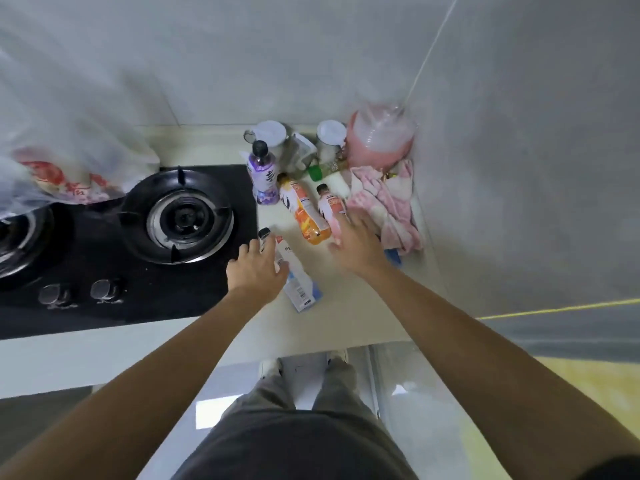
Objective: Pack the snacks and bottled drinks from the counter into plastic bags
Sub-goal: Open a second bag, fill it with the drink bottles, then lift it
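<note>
head view looked down on a pale counter (346, 306) at the centre of the frame, with a black gas hob (138, 271) to its left. the left hand (254, 271) lay over a white-and-blue bottle (298, 282) lying flat at mid-frame, fingers spread towards its dark cap; whether they had closed round it i cannot tell, and they looked loose rather than clenched. the right hand (356, 247), blurred, was released with fingers splayed, just over the lower end of a small pink bottle (330, 206) and beside an orange drink bottle (306, 216), both lying down. a purple bottle (263, 174) stood upright above them, near two white-lidded jars at the wall. the white plastic bag (65, 161) with red print sat at the upper left, well apart from the drinks, across the hob. judging from this, the step was picking up bottles; it would go best to wrap each smooth, round body near its middle so it cannot roll, then carry it across to the bag. the bottles looked glossy and hard, the bag thin and crumpled, and the pink cloth (388, 209) at the right soft and fuzzy.
</note>
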`<state>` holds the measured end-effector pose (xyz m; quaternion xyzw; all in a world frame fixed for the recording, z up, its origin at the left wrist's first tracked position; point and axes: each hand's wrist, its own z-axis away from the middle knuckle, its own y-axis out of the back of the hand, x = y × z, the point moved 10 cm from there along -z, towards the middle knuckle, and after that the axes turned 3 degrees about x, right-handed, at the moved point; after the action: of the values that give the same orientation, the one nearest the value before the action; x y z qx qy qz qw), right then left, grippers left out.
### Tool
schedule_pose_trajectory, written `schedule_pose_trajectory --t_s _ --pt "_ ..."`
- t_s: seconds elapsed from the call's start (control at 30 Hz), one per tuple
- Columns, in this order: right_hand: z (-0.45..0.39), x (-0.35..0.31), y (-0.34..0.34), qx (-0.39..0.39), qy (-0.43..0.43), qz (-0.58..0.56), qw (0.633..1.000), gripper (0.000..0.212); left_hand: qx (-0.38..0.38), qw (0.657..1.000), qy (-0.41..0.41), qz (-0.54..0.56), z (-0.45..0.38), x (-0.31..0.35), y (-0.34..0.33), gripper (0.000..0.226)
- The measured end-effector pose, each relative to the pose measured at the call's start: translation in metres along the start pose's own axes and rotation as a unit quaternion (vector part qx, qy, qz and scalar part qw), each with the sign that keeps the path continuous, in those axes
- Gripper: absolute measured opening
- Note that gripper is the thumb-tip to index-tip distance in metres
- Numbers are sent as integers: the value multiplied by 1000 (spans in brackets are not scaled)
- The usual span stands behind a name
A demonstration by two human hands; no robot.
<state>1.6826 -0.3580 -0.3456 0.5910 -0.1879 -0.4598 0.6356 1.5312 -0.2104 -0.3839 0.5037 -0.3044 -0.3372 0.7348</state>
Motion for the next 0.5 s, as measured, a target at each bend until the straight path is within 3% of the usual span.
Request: schedule_pose_trajectory --t_s 0.13,0.23,0.5 --pt "-44 10 -1 -42 -14 1 999 85 -56 991 83 89 -12 -3 -25 69" --pt "-64 14 -12 -65 -3 9 998 83 -73 968 155 186 -18 -7 -42 76" --pt "-88 21 -31 -92 -37 -12 995 107 -33 898 281 337 -29 4 -56 73"
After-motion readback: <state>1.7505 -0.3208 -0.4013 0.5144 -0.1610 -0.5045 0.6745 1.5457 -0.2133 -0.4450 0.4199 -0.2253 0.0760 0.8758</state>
